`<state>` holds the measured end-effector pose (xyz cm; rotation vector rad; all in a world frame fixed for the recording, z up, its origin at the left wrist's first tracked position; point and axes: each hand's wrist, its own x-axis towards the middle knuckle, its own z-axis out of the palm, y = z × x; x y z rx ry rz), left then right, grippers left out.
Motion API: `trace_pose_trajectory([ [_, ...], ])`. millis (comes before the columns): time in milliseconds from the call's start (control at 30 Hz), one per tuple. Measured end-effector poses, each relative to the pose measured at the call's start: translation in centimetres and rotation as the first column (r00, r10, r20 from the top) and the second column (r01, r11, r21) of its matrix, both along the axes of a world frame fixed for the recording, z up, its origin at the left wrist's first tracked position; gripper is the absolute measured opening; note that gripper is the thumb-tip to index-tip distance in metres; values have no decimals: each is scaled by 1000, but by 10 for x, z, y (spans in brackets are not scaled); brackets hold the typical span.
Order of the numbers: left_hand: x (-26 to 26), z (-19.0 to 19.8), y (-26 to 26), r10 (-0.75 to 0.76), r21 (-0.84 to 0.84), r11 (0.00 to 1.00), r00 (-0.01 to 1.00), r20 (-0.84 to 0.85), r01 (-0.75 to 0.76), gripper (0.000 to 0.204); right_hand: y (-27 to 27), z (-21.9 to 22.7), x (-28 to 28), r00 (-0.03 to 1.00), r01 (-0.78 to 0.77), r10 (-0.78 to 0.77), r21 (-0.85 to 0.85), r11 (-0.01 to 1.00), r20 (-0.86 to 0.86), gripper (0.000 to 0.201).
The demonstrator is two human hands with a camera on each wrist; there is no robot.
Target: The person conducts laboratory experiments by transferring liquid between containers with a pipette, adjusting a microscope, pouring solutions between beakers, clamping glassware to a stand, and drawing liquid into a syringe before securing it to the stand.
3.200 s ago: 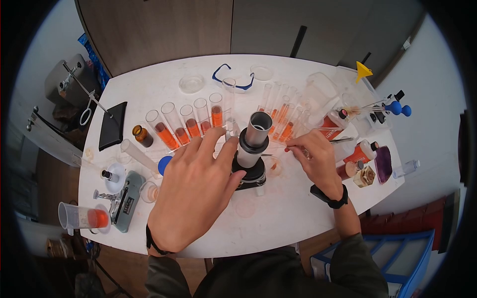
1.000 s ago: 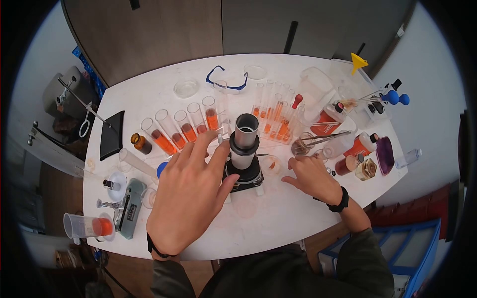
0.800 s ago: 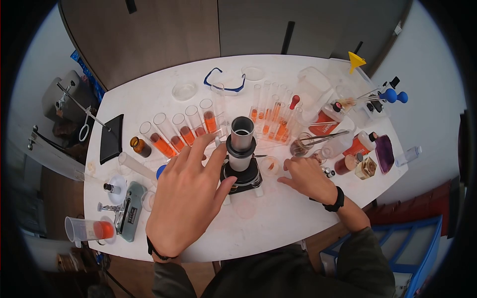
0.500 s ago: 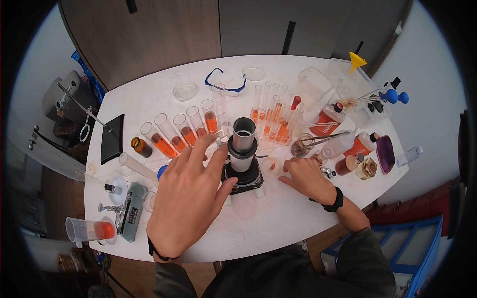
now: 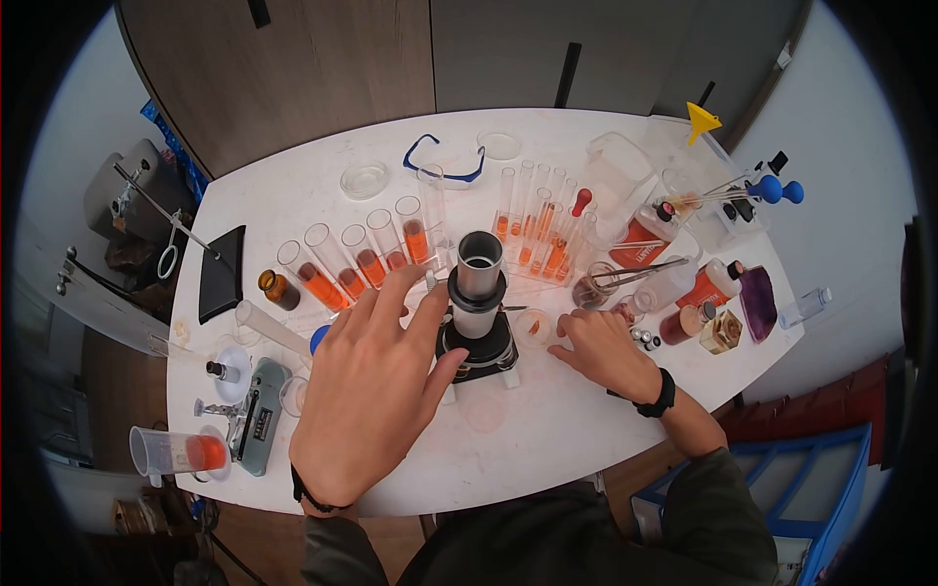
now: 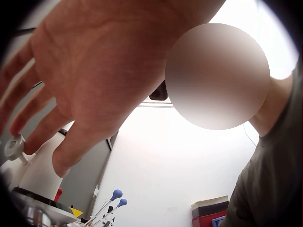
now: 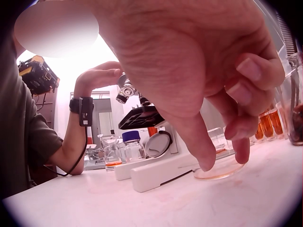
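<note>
In the head view the left hand [image 5: 366, 391] is spread beside the microscope [image 5: 479, 298], its thumb apart from the fingers. A fingertip meets the pale focus knob [image 6: 15, 147] in the left wrist view. The right hand [image 5: 611, 352] is low over the table just right of a small glass dish [image 5: 532, 328] with an orange-brown bit in it. From the right wrist, thumb and index finger hang apart at the dish [image 7: 220, 174], the other fingers bent; contact with its rim cannot be told. A thin dark tool [image 7: 177, 178] leans on the dish.
Large tubes of orange liquid [image 5: 368, 264] stand behind the left hand; a rack of small tubes [image 5: 537, 234] holds a red-bulbed dropper [image 5: 581, 198]. Jars and bottles [image 5: 681, 324] crowd the right side. A balance [image 5: 259, 420] and beaker [image 5: 176, 452] are at left.
The right hand has let go of the red-bulbed dropper, which now stands among the small tubes, and moved down beside the dish. The left hand remains beside the microscope. The view has shifted slightly.
</note>
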<state>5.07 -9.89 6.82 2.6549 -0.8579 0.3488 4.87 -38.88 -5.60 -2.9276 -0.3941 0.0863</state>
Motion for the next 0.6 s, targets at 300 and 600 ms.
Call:
trace_pose_trajectory([
  [300,0,0,0,-2,4,1000,1000,6,2,47,1,0,1,1000,6,-6,-2,1000,-23,29],
  [600,1,-1,0,-10,-6,1000,1000,8,10,46,-1,-2,-1,1000,-1,1,-18,1000,11,31],
])
